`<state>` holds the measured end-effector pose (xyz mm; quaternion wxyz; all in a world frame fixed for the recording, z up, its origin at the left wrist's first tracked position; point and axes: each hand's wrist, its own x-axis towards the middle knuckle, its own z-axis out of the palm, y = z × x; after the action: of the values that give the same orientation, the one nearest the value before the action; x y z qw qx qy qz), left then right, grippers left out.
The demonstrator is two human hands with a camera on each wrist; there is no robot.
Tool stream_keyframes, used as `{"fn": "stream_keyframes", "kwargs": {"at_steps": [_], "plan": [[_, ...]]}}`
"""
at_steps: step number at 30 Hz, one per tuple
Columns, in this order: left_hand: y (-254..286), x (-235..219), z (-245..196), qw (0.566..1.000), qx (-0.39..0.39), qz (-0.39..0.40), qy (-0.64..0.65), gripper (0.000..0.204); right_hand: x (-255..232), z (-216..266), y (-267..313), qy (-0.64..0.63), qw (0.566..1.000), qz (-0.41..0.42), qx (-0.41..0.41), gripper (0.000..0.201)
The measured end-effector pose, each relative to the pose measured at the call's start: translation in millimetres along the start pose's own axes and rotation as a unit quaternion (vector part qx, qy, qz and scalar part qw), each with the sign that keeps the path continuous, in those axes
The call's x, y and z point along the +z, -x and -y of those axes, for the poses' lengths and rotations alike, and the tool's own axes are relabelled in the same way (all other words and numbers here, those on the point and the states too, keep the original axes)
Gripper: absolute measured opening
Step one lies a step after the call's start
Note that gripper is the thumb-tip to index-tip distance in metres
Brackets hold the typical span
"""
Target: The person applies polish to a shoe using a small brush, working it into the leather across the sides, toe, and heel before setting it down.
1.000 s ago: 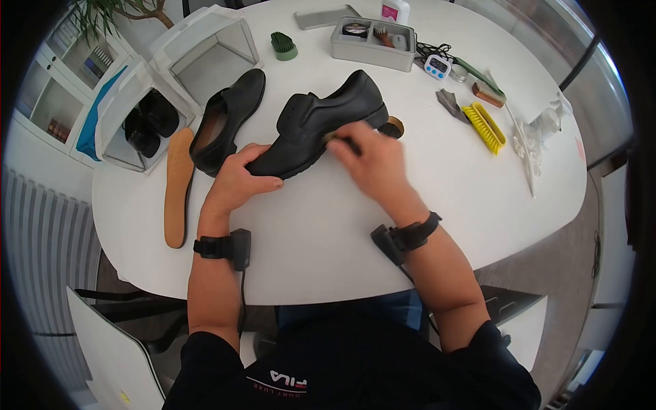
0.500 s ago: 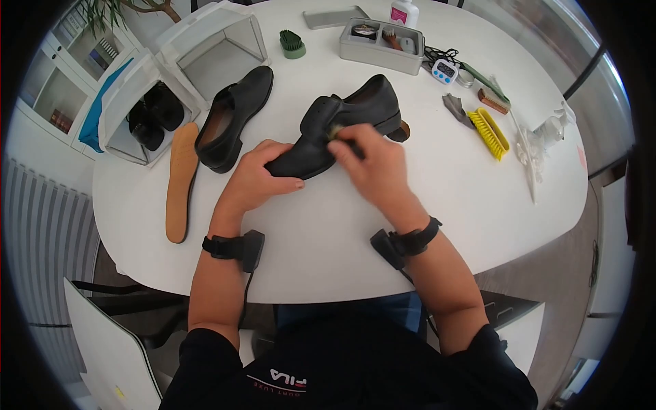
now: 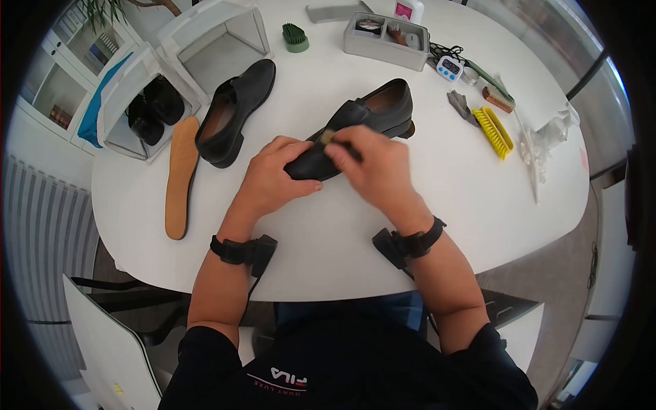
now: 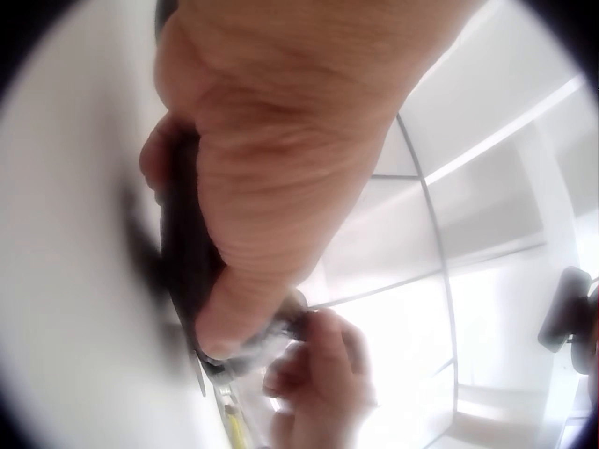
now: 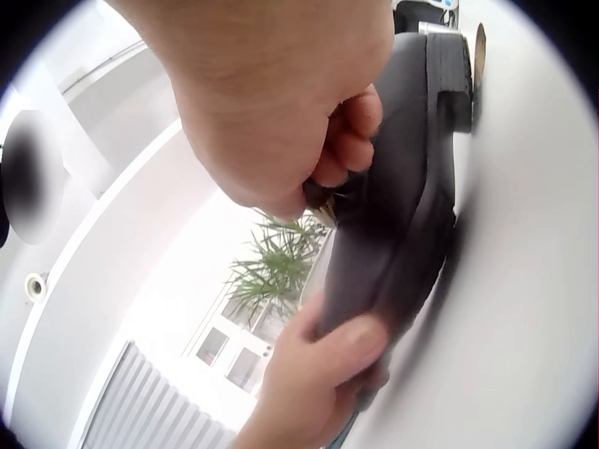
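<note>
A black leather shoe (image 3: 393,113) stands tilted over the white table, its toe toward the left hand and its heel pointing away to the right. My left hand (image 3: 270,174) grips the toe, thumb along one side and fingers over the other. In my right hand (image 3: 379,167) is a small brush with pale bristles (image 3: 327,137), pinched by its dark handle (image 5: 316,194). The bristles meet the shoe's upper near the front. Just behind the heel, a round tin (image 3: 408,130) is mostly hidden. The matching black shoe (image 3: 236,113) sits to the left.
A tan insole (image 3: 181,178) lies at the left, below a clear-fronted box (image 3: 119,109) with dark shoes inside. A green brush (image 3: 295,39) and a metal tin box (image 3: 386,49) stand behind. Rightward are a timer (image 3: 449,67), a yellow brush (image 3: 493,133) and crumpled plastic (image 3: 552,130).
The shoe has rolled so that its opening faces up more, and it has shifted right with the left hand. The small brush has gone from the shoe's side to the top near the toe.
</note>
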<state>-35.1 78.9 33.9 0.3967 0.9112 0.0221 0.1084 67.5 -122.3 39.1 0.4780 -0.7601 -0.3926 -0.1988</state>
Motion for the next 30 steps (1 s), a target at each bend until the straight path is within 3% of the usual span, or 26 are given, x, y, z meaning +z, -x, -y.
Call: {"fn": "stream_keyframes", "kwargs": {"at_steps": [3, 5, 6, 8, 11, 14, 17, 20, 21, 23, 25, 28, 30], "plan": [[1, 3, 1, 0.999, 0.020, -0.013, -0.026, 0.069, -13, -17, -6, 0.065, 0.991, -0.085, 0.081, 0.016], [0, 3, 1, 1.000, -0.001, -0.012, -0.007, 0.070, -22, -22, -7, 0.085, 0.981, -0.078, 0.155, 0.016], [0, 3, 1, 1.000, -0.001, -0.011, -0.006, 0.070, -19, -22, -6, 0.086, 0.981, -0.077, 0.156, 0.016], [-1, 4, 1, 1.000, 0.001, -0.020, 0.012, 0.072, -7, -16, 2, 0.034, 0.996, -0.054, 0.055, 0.016], [-2, 7, 5, 0.999, 0.026, -0.041, -0.004, 0.071, 9, 2, 11, -0.072, 0.994, 0.079, -0.017, 0.016], [0, 3, 9, 0.999, 0.032, -0.032, -0.013, 0.072, 11, -4, 12, -0.031, 0.995, 0.088, -0.030, 0.016], [-1, -1, 2, 1.000, -0.009, -0.014, 0.020, 0.075, -4, -15, 5, 0.037, 0.995, -0.002, 0.096, 0.016], [0, -1, 0, 1.000, -0.026, -0.016, 0.010, 0.075, -13, -22, 2, 0.102, 0.985, -0.027, 0.134, 0.015], [-1, 0, 1, 1.000, -0.025, -0.015, 0.010, 0.075, -11, -20, 3, 0.103, 0.985, -0.027, 0.134, 0.015], [-1, 2, 5, 0.999, -0.011, -0.035, 0.016, 0.072, -1, -12, 7, 0.026, 0.999, -0.006, 0.025, 0.014], [-2, 2, 7, 0.999, -0.008, -0.036, 0.013, 0.072, 6, 1, 12, -0.046, 0.995, 0.088, -0.015, 0.016], [-1, -3, 12, 1.000, 0.005, -0.022, -0.004, 0.072, 13, -5, 17, -0.084, 0.985, 0.150, -0.014, 0.018], [1, -9, 16, 1.000, 0.014, -0.007, -0.016, 0.072, 3, -21, 11, 0.008, 0.994, 0.080, 0.076, 0.020]]}}
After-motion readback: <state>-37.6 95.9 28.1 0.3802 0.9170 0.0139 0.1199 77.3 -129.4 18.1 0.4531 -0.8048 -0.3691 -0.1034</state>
